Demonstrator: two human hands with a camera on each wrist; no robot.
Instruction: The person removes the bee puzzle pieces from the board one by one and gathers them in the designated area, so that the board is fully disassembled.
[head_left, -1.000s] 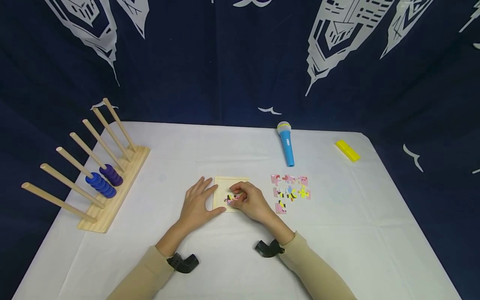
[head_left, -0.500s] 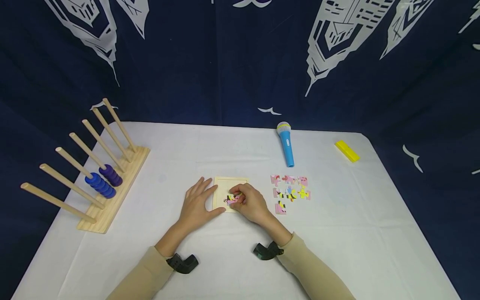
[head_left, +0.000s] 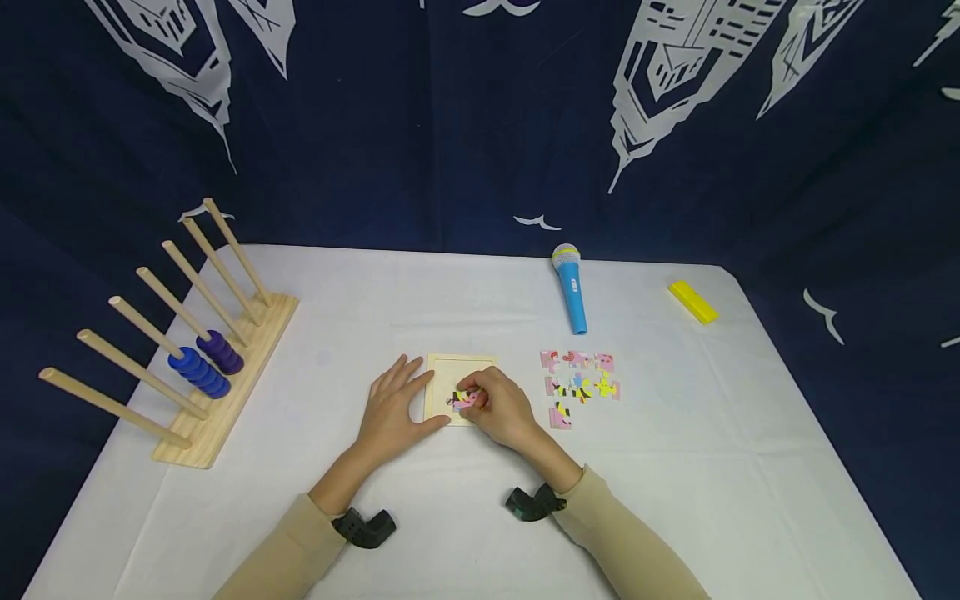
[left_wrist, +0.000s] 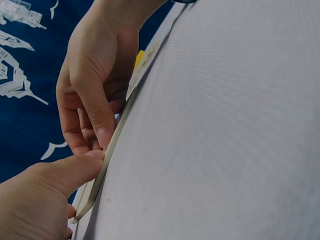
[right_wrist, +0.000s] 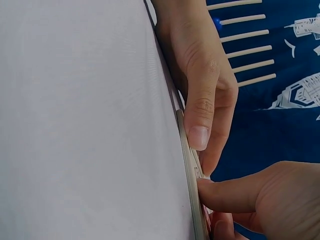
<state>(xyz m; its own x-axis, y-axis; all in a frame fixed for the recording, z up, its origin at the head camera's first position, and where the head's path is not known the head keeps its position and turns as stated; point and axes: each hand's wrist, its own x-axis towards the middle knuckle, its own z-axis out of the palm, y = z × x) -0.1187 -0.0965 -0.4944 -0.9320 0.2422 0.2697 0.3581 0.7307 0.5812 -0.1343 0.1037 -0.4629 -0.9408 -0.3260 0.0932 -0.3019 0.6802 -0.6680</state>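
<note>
In the head view a pale wooden puzzle tray lies on the white table, with pink, yellow and black jigsaw pieces in its lower part. My left hand steadies the tray's left side, fingers spread, thumb along the lower edge. Over the right half, my right hand has thumb and curled fingers pinched at a puzzle piece, mostly hidden by the fingertips. From the left wrist, the thumb of the left hand presses on the tray rim. Several loose puzzle pieces lie in rows to the right.
A wooden peg stand with blue rings and purple rings is at the left. Beyond the loose pieces lie a blue toy microphone and a yellow block. A dark blue patterned cloth hangs behind the table.
The right wrist and forearm have shifted slightly left, with the fingers staying at the same spot in the tray. The left hand and the loose pieces look unchanged.
</note>
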